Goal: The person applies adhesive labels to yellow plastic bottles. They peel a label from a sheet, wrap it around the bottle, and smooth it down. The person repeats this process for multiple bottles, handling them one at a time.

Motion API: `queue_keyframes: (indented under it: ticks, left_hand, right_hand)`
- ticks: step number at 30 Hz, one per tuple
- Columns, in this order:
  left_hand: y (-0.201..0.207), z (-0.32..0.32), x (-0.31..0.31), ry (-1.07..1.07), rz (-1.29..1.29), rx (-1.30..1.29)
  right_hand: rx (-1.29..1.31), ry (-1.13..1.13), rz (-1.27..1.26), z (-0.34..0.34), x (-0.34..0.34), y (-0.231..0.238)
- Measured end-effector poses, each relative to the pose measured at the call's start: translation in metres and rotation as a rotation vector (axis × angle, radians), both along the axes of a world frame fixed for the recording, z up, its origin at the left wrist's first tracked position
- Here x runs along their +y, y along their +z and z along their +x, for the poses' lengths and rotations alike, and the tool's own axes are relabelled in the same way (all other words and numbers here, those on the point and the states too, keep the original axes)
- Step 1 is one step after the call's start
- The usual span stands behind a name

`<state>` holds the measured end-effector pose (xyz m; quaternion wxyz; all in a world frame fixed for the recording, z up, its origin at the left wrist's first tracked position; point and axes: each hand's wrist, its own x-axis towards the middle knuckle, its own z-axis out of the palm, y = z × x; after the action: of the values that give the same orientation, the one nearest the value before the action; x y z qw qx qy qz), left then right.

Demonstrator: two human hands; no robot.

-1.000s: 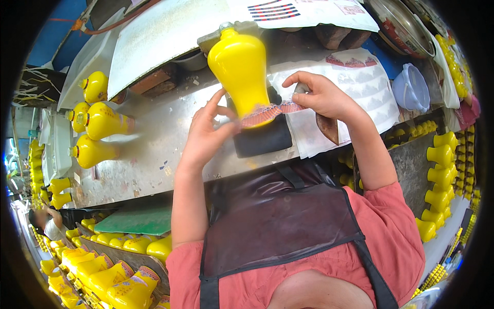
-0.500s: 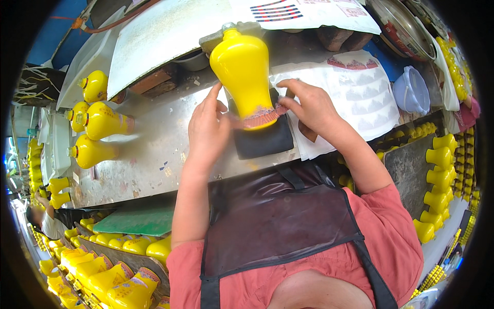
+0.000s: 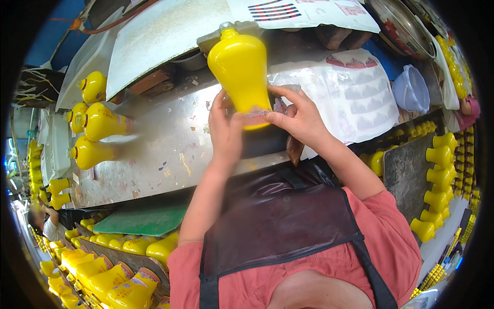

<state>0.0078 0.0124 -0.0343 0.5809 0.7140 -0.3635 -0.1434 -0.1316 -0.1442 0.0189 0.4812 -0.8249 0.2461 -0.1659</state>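
Observation:
A glossy yellow bottle [image 3: 238,59] lies tilted, its neck away from me on a grey rest [image 3: 208,41] and its base toward me. Around its lower end runs a thin red-and-purple patterned decal strip [image 3: 256,118]. My left hand [image 3: 225,129], slightly blurred, curls against the bottle's left side, thumb by the strip. On the other side my right hand [image 3: 298,116] closes round the base, its thumb pressing the strip. Below the base lies a black pad [image 3: 262,143], partly hidden. A brown flat piece [image 3: 295,149] shows under my right hand.
Several yellow bottles [image 3: 103,122] lie at the table's left. To the right are a printed decal sheet [image 3: 360,95] and a pale blue bucket [image 3: 410,90]. Racks of yellow bottles [image 3: 123,288] stand at lower left. A person [image 3: 46,221] is at far left.
Both hands have closed in on the bottle's base. The strip's right end, which stuck out before, now lies against the bottle under my right thumb.

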Motion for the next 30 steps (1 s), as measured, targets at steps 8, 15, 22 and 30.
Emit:
queue_keyframes:
  ticks: [8,15,22,30]
  left_hand:
    - [0.007,-0.008,0.001,-0.134,-0.326,0.462]
    - [0.003,-0.008,0.001,-0.091,-0.136,0.28]
    - [0.002,-0.006,0.003,-0.078,-0.086,0.277]
    - [0.001,-0.004,0.007,-0.083,-0.095,0.267]
  right_hand:
    - [-0.022,-0.027,0.244,0.001,-0.002,0.001]
    - [0.065,-0.06,-0.03,0.001,0.008,-0.002]
    - [0.001,-0.063,-0.028,0.001,0.005,0.001]
    - [-0.078,-0.006,0.035,-0.004,-0.002,-0.001]
